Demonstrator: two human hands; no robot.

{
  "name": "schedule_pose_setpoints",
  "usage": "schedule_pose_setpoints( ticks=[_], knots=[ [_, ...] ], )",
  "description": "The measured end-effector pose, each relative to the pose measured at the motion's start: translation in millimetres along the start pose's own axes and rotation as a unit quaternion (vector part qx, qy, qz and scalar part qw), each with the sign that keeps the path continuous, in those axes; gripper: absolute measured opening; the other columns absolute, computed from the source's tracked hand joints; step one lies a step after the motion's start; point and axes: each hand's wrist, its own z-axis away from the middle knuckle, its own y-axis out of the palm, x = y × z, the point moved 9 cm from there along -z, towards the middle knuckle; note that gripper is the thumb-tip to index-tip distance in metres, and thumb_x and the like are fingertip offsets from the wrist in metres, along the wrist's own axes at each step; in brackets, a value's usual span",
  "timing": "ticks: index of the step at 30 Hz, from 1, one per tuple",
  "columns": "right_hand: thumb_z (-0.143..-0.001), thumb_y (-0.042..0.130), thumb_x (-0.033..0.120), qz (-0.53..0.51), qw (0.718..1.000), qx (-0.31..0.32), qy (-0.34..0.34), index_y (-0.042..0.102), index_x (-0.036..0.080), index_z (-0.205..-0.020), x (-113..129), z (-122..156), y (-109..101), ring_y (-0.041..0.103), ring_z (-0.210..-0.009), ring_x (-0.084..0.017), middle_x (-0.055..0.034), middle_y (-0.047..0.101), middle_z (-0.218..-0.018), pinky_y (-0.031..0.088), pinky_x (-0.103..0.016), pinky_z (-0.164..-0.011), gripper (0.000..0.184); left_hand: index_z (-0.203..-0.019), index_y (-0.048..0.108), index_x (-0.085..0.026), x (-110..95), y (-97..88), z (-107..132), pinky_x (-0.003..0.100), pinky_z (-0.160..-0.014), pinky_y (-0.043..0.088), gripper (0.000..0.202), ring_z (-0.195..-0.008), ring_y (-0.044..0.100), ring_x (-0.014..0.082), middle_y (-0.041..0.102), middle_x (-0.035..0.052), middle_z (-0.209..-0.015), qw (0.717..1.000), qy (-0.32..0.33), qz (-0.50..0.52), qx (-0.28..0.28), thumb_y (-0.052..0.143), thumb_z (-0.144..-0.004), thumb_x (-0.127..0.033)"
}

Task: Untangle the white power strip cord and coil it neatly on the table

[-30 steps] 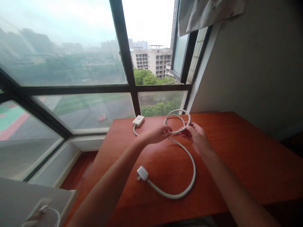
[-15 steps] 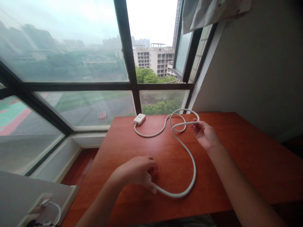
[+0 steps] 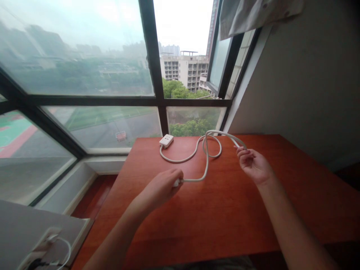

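Observation:
A white extension cord [image 3: 207, 161] runs in loops over the reddish-brown table [image 3: 213, 217]. Its white socket block [image 3: 167, 140] lies at the table's far edge, near the window. My left hand [image 3: 170, 183] is closed around the cord's near end, where a bit of white, probably the plug, shows between the fingers. Further right, my right hand [image 3: 254, 163] pinches a bend of the cord, holding it a little above the table. Between the hands the cord rises from the left, curves over at the back and comes down to the right fingers. Another loop lies behind it.
Dark-framed windows [image 3: 160, 102] border the table's far side, with one pane open at the right. A cloth [image 3: 255, 17] hangs at the upper right beside a grey wall [image 3: 303, 82]. At lower left, a wall outlet [image 3: 50, 240] has a white plug and cable in it.
My left hand has moved up and away from me with the cord's end. My right hand has shifted slightly right and nearer, drawing its bend along. The big near loop has shrunk.

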Motion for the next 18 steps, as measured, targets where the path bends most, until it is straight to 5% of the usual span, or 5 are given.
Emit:
schedule_pose_setpoints(
  ticks=[3,7,12,18],
  knots=[
    [-0.084,0.037,-0.001,0.014,1.0,0.018,0.017,0.046,0.013,-0.12,-0.2,6.9,-12.0,0.052,-0.047,-0.002,0.002,0.055,-0.071,0.045,-0.003,-0.037,0.04,-0.1,0.059,-0.02,10.9,-24.7,-1.6,0.028,-0.073,0.041,0.016,-0.084,0.057,0.0186,0.059,0.007,-0.1,0.996,-0.005,0.008,-0.085,0.05,-0.091,-0.03],
    [-0.087,0.038,0.001,0.096,0.994,0.033,0.027,0.048,0.013,-0.121,-4.9,12.3,-29.4,0.048,-0.045,-0.002,0.0027,0.052,-0.07,0.043,-0.005,-0.035,0.037,-0.099,0.062,-0.018,25.5,-27.5,-7.1,0.03,-0.079,0.043,0.021,-0.087,0.055,0.019,0.055,0.0081,-0.098,0.993,-0.015,0.055,-0.106,0.045,-0.093,-0.028],
    [-0.089,0.045,0.006,0.175,0.983,0.039,0.038,0.056,0.01,-0.113,-21.8,10.8,-41.4,0.044,-0.044,-0.002,0.0019,0.051,-0.069,0.041,-0.005,-0.035,0.027,-0.094,0.063,-0.017,26.0,9.7,-24.4,0.028,-0.073,0.042,0.022,-0.077,0.051,0.0155,0.055,0.0051,-0.091,0.977,-0.022,0.2,-0.074,0.046,-0.091,-0.031],
    [-0.081,0.061,0.012,0.315,0.949,0.008,-0.027,0.063,0.016,-0.102,-37.7,11.9,-43.4,0.049,-0.048,-0.004,0.0002,0.06,-0.07,0.042,-0.009,-0.038,0.021,-0.094,0.063,-0.015,2.2,62.1,-47.9,0.025,-0.07,0.038,0.025,-0.075,0.047,0.0141,0.055,0.0009,-0.08,0.923,-0.065,0.379,-0.03,0.057,-0.083,-0.036]
  ],
)
